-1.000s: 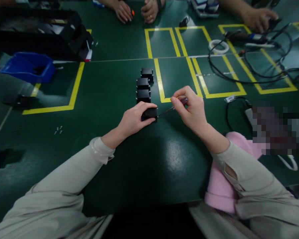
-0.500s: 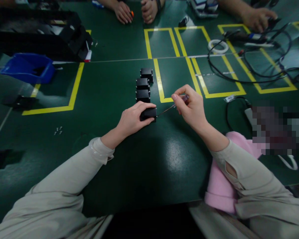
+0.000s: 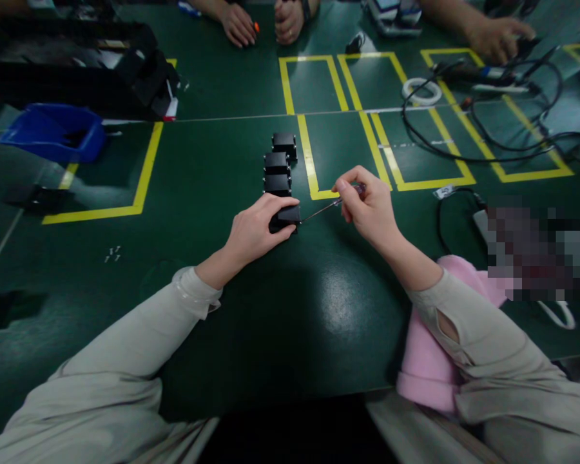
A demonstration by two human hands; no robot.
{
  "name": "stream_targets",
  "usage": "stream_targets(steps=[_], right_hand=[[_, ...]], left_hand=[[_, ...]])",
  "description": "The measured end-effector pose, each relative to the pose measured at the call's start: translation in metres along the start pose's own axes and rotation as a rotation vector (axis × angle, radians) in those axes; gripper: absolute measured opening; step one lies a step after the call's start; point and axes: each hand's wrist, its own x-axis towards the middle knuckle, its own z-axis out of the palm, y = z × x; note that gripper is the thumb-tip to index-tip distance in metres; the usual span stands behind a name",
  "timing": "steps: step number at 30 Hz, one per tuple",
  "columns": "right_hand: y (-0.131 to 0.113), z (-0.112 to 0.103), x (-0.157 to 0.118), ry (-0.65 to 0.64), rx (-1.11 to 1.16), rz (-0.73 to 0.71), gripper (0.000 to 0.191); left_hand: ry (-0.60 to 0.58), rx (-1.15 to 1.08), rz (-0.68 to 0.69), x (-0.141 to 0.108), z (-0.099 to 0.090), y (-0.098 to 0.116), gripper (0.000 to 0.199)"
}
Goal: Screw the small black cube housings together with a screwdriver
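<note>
The black block (image 3: 289, 214) lay on the worktop (image 3: 270, 309), near of three similar blocks (image 3: 277, 183). The left hand (image 3: 252, 229) had its grip around it, thumb near, fingers far. The right hand's (image 3: 373, 205) grip held a thin screwdriver (image 3: 325, 208), tip at the block's right end. The block seemed light, stiff and rather slick, best pinched across its long sides.

Lighting is dim, with diffuse glare on the glossy dark-green surface (image 3: 338, 303), soft shadow below the bare right hand (image 3: 367, 205), stretched, blurred outer edges, and a pixelated patch (image 3: 536, 251) at right.
</note>
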Motion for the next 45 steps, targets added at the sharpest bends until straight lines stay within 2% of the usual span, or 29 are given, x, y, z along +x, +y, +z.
stream_targets(steps=[4, 6, 12, 18, 24, 29, 38, 45], right_hand=[[0.007, 0.002, 0.0, 0.02, 0.05, -0.024, 0.012], [0.009, 0.002, 0.0, 0.018, 0.066, -0.03, 0.013], [0.009, 0.001, 0.002, 0.009, 0.039, 0.017, 0.033], [0.013, 0.001, 0.001, 0.01, 0.062, -0.023, 0.017], [0.01, 0.001, 0.002, 0.004, 0.061, 0.007, 0.031], [0.012, 0.002, 0.001, 0.011, 0.078, -0.031, 0.018], [0.007, 0.002, 0.002, 0.008, 0.041, -0.017, 0.027], [0.009, 0.002, 0.0, 0.001, 0.068, -0.06, 0.013]], left_hand=[[-0.001, 0.015, 0.001, 0.0, 0.0, 0.0, 0.043], [-0.004, 0.021, -0.001, 0.0, 0.0, 0.0, 0.043], [-0.005, 0.036, 0.003, -0.001, 0.001, -0.001, 0.043], [-0.005, 0.041, 0.004, -0.001, 0.001, -0.002, 0.043], [-0.008, 0.039, 0.002, 0.0, 0.001, -0.001, 0.044], [-0.006, 0.039, -0.002, 0.0, 0.001, -0.001, 0.043], [-0.001, 0.033, 0.011, -0.001, 0.002, -0.001, 0.044], [-0.008, 0.032, 0.006, 0.0, 0.0, -0.001, 0.043]])
